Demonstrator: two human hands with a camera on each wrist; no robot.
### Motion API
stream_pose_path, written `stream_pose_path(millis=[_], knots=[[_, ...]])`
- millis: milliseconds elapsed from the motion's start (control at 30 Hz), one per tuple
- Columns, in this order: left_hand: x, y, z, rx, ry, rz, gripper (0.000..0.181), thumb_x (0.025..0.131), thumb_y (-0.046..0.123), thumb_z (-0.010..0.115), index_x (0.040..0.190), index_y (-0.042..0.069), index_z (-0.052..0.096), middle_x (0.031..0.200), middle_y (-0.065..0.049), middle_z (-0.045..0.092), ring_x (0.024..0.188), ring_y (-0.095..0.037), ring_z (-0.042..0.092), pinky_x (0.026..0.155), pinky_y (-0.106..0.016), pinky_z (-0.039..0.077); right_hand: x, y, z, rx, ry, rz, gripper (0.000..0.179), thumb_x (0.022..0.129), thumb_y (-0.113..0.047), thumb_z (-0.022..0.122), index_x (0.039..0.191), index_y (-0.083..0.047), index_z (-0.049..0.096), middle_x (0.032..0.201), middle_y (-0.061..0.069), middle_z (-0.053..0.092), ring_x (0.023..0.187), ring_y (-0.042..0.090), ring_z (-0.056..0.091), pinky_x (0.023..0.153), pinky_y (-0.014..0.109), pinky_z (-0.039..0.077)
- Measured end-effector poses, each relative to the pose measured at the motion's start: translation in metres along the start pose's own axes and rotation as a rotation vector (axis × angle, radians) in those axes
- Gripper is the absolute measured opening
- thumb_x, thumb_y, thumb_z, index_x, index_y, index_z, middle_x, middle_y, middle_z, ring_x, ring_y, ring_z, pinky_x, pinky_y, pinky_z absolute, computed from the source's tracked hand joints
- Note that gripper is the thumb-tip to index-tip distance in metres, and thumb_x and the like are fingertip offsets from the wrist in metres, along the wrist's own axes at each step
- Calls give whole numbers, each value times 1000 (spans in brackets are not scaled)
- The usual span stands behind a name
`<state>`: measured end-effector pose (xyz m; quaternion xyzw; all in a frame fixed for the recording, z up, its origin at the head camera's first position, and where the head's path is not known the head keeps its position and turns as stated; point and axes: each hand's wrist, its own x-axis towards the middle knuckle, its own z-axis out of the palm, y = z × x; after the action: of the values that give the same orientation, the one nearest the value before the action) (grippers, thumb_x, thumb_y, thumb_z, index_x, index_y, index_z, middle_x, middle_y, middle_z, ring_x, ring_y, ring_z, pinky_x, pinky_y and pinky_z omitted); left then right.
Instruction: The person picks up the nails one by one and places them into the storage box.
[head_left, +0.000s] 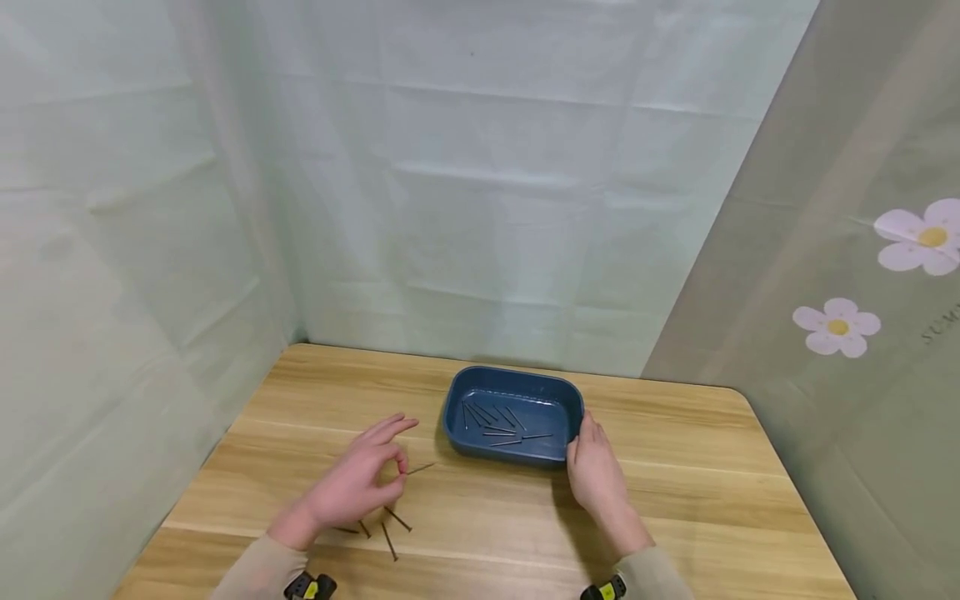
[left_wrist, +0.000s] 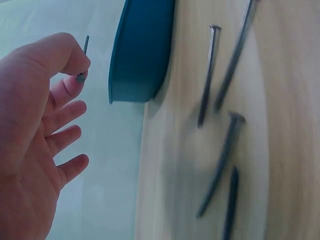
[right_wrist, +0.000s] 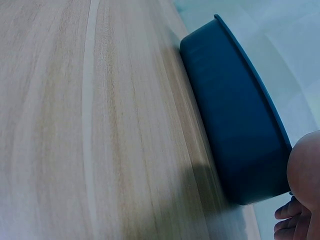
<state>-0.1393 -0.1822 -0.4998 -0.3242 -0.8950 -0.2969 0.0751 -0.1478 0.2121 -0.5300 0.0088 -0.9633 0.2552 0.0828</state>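
Nail (head_left: 422, 469) is up in the L hand (head_left: 360, 483), just L of the blue rect. tray (head_left: 521, 383) & outside it, tip angled twd the tray's near-L corner. Strip of wood tabletop (head_left: 675, 467) shows btwn tip & tray wall. Tray has rounded corners & a raised rim all round; more nails (head_left: 499, 431) lie flat on its floor, mostly L & centre, some crossing. Tray sits nr the table's far edge, only a narrow band of wood behind it; wider wood runs out L, R & in front. Four loose nails (head_left: 389, 541) lie on the wood below/beside the L hand, well apart from tray.

L hand pose: thumb & index pinch the nail nr its head, other fingers extended & fanned, palm off the table. R hand (head_left: 596, 471) grips tray's near-R corner, thumb twd near side, fingers along R end wall. Forearms come in from the near side, L & R, light sleeves, blk wrist devices (head_left: 306, 587) w/ yellow patches. Pale cloth backdrop (head_left: 487, 208) hangs behind table; R side cloth has white flower prints (head_left: 837, 327).
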Motion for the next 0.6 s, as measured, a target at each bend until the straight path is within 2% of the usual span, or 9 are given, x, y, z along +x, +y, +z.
stream_pose_path(millis=[300,600], knots=[[19,21,0,-33,-15,-3,33,81,7,82,83,31,59,162,-14,50,156,-42,35,122,-70,27,-1,0,1,-8,-8,-2,55,110,-11,40,156,19,31,157,39,42,147,52,43,122,59,35],[32,33,3,-48,-33,7,33,82,10,83,85,32,60,166,-10,46,158,-38,30,123,-70,23,0,1,2,-7,-6,8,55,111,-11,40,157,17,32,158,38,43,147,51,43,122,59,35]])
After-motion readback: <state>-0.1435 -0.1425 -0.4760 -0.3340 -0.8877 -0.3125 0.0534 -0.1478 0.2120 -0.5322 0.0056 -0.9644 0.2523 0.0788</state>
